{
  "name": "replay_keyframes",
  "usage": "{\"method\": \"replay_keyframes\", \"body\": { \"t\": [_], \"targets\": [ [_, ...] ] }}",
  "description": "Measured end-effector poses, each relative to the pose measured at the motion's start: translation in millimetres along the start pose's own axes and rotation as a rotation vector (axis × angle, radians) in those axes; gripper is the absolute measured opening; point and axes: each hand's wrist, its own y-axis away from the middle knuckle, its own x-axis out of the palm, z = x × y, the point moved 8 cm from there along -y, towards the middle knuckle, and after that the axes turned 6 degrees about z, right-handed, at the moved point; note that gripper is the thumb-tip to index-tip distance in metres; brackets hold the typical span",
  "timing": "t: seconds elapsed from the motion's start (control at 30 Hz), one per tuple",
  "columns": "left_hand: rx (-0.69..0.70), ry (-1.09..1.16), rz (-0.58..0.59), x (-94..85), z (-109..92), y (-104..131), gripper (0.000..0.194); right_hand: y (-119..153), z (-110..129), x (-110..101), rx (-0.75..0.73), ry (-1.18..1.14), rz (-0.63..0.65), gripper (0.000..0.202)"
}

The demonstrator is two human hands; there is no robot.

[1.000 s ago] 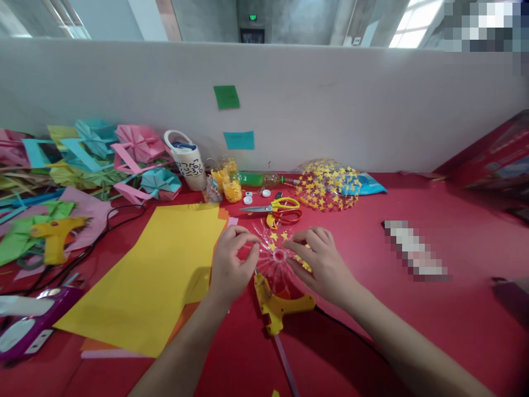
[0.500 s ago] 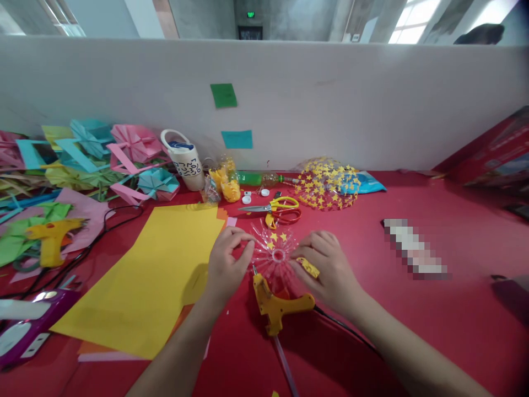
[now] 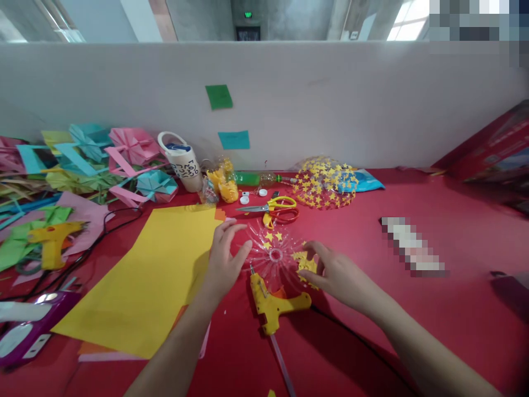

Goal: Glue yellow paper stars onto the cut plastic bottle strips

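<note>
On the red table lies a clear plastic piece cut into strips fanning out from a ring [image 3: 276,255], with a few yellow paper stars [image 3: 269,237] on its upper strips. My left hand [image 3: 226,256] is at its left edge, thumb and fingers apart, holding nothing I can see. To the right, my right hand [image 3: 330,270] reaches over a small heap of yellow stars [image 3: 306,266], thumb and forefinger spread around it. Just below the plastic piece, a yellow glue gun [image 3: 270,309] lies between my arms with a glue stick out of its back.
Yellow paper sheets [image 3: 136,281] lie left. Scissors [image 3: 268,208], a green bottle [image 3: 250,178] and a star-covered clear dome [image 3: 324,182] are behind. Folded paper flowers [image 3: 134,146], a second glue gun [image 3: 53,242] and a purple power strip [image 3: 41,325] fill the far left.
My right hand has moved slightly right and opened, uncovering the heap of stars. My left fingers have spread and drawn back a little from the plastic strips.
</note>
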Motion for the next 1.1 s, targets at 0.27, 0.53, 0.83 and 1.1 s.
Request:
{"method": "replay_keyframes", "body": {
  "t": [0.27, 0.53, 0.83, 1.1],
  "targets": [
    [-0.348, 0.469, 0.110, 31.9, 34.4, -0.8, 0.033, -24.7, 5.0, 24.7, -0.044, -0.138, -0.038, 0.010],
    [-0.327, 0.499, 0.018, 29.3, 43.2, -5.4, 0.027, -47.5, 4.6, 31.4, -0.094, -0.170, -0.084, 0.008],
    [-0.308, 0.503, -0.011, 23.0, 50.7, -4.3, 0.024, -39.5, 2.5, 12.9, -0.073, -0.183, -0.119, 0.015],
    [-0.324, 0.690, -0.052, 20.3, 53.8, -4.9, 0.023, -11.5, -29.9, -21.4, 0.048, -0.049, -0.143, 0.013]
  ]
}}
